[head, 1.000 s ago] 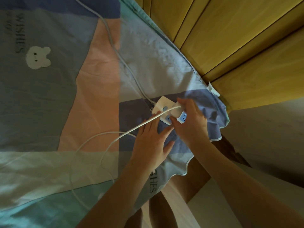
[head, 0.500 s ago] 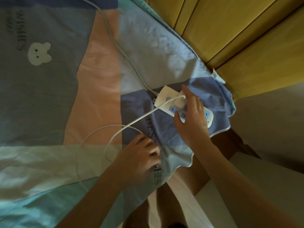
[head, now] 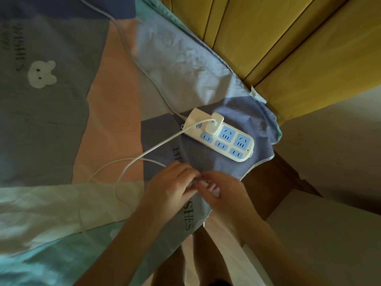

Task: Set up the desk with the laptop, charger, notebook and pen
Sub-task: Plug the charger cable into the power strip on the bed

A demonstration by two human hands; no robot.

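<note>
Pinching perhaps the cable end (head: 203, 183) between them, left hand (head: 173, 182) and right hand (head: 221, 191), grips curled.

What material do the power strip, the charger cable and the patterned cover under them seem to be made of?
Power strip: hard plastic, smooth glossy white with blue socket faces.
Charger cable: thin white, probably rubbery plastic, since it curves loosely.
Cover: woven fabric, matte, creased and draped at the edge.

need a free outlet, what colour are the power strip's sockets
Light blue on the white plastic power strip, head view.

Left hand (head: 172, 182), right hand (head: 221, 190), fingertips meeting, both curled
</note>
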